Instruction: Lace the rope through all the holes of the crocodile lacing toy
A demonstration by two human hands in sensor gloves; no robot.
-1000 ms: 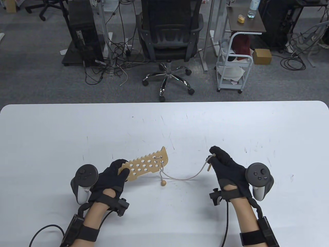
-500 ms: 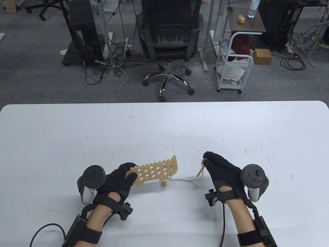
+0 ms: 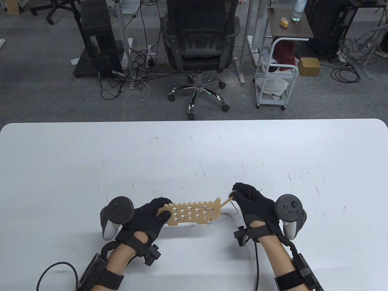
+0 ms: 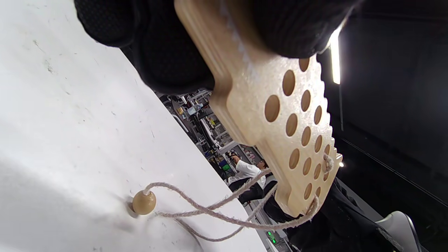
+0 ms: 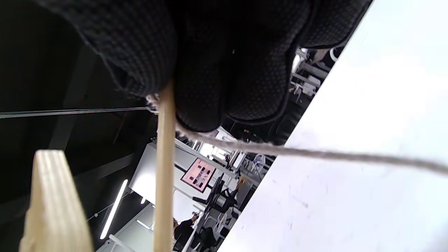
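Left hand (image 3: 148, 216) grips the crocodile board (image 3: 194, 212) at 6 o'clock on the worktop (image 3: 194, 145), right hand (image 3: 253, 204) pinches the wooden needle (image 3: 225, 202); I'd steady the board, aim at the next empty hole, then draw the rope (image 4: 210, 210) snug

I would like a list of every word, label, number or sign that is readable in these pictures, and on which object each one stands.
No text can be read in any view.
Crocodile lacing board: bare wood, no print.
Hand trackers: button marks only, too small to read.
Bottle on the side table: its label is too small to read.
Pink screen in the right wrist view: pattern only, blurred.
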